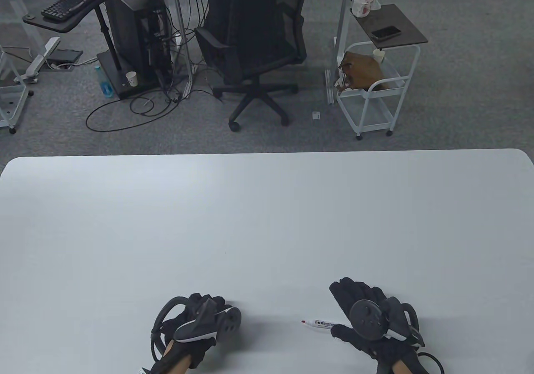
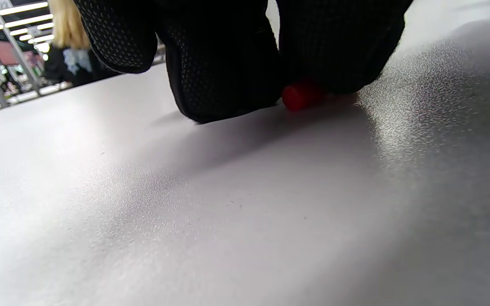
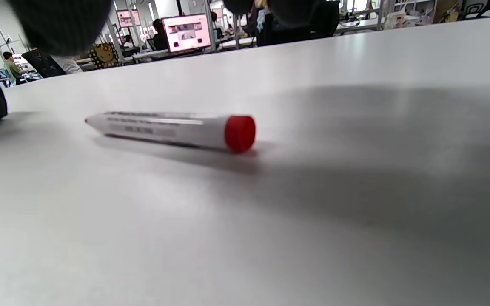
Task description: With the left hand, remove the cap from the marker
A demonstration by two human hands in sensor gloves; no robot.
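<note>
A white marker (image 1: 321,324) lies uncapped on the white table (image 1: 267,223), its red tip pointing left. The right wrist view shows it (image 3: 172,129) lying free, with a red end plug facing the camera. My right hand (image 1: 367,313) hovers spread over the marker's right end; its fingers (image 3: 62,25) stay above without touching it. My left hand (image 1: 204,319) rests low on the table to the left, apart from the marker. Its fingers (image 2: 223,63) pinch the red marker cap (image 2: 302,94) right at the table surface. The cap is hidden in the table view.
The table's far edge (image 1: 267,153) borders grey carpet. Beyond it stand a black office chair (image 1: 254,44), a white cart (image 1: 375,86) and a keyboard stand (image 1: 75,2).
</note>
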